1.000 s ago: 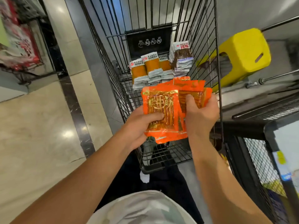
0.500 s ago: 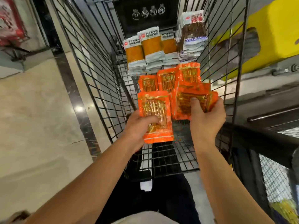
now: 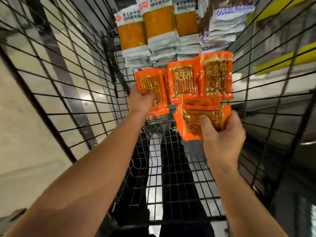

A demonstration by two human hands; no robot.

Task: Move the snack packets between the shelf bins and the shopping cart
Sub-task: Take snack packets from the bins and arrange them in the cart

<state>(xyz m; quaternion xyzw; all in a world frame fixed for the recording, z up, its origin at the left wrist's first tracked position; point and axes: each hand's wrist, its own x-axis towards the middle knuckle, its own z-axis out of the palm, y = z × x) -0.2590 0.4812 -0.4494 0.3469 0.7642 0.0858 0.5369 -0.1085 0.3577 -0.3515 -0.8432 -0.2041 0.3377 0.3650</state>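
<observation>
Both my arms reach down into the black wire shopping cart [image 3: 172,177]. My left hand [image 3: 140,98] grips one orange snack packet [image 3: 152,88] low over the cart floor, left of two orange packets [image 3: 200,79] lying side by side. My right hand [image 3: 222,134] holds a small stack of the same orange packets [image 3: 196,120], just in front of those two. Beyond them stand stacks of white-and-amber packets [image 3: 153,31] and white-and-brown packets [image 3: 225,19] against the cart's far end.
The cart's wire walls rise close on the left [image 3: 56,79] and right [image 3: 273,103]. A pale tiled floor [image 3: 20,134] lies to the left. A yellow object [image 3: 282,60] shows through the right wall. My dark trousers show beneath the cart floor.
I have leaned in and both hands have gone deeper into the cart. My left hand has carried its single packet forward and down, to the left of the packets lying there.
</observation>
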